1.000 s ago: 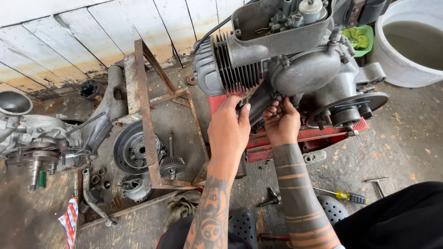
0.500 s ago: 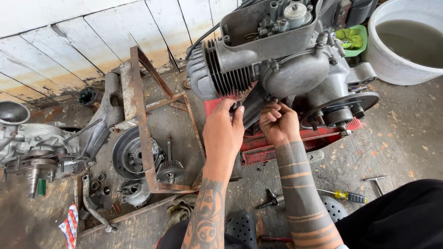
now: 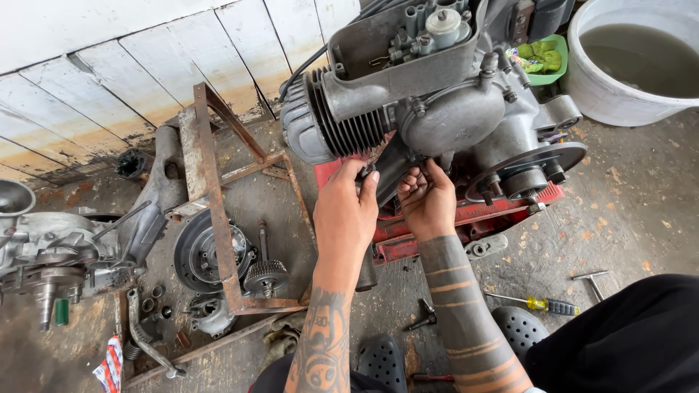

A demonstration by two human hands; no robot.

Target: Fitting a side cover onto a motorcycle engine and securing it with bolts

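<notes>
Light: even, soft daylight, moderately bright.
Shadows: faint, darkest under the engine.
Glare: mild sheen on the water in the white tub right of the engine.
Focus: sharp throughout.
Edges: slight wide-angle bending.

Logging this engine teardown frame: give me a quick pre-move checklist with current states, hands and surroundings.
1. Both hands on the work: ok. Left hand and right hand are at the underside of the grey finned metal engine.
2. Engine supported: ok, it sits on the red metal stand.
3. What the fingers grip: cannot tell, hidden by the hands.
4. Screwdriver with yellow handle within reach: ok, on the floor beside the right forearm.
5. White bucket of murky water clear of the hands: ok.
</notes>
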